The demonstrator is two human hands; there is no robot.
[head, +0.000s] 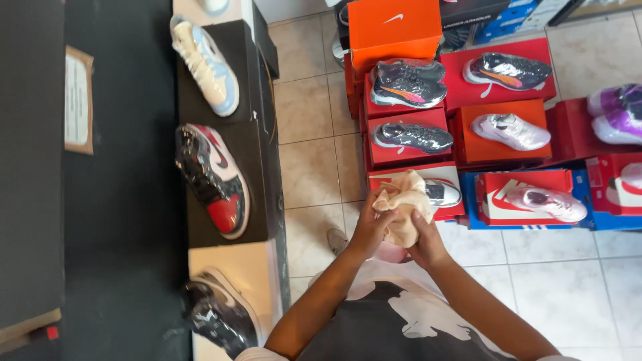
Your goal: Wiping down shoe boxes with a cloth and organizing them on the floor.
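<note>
Both hands clasp cream cloth (404, 207): left hand (370, 228) fingers curled round it, right hand (426, 242) thumb pressing. Cloth overlaps grey shoe (443, 192) on red box (449, 174).

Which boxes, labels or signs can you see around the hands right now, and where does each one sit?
Orange shoebox: top centre, rectangular, white logo.
Red shoeboxes: stacked centre, wrapped dark sneakers on top.
Red and white shoebox: right, on a blue box, pale pink sneaker.
Black shoeboxes: left row, carrying sneakers.
Paper label: far left on dark surface, white, brown border.
Both hands, left hand and right hand, hold a cream cloth.
</note>
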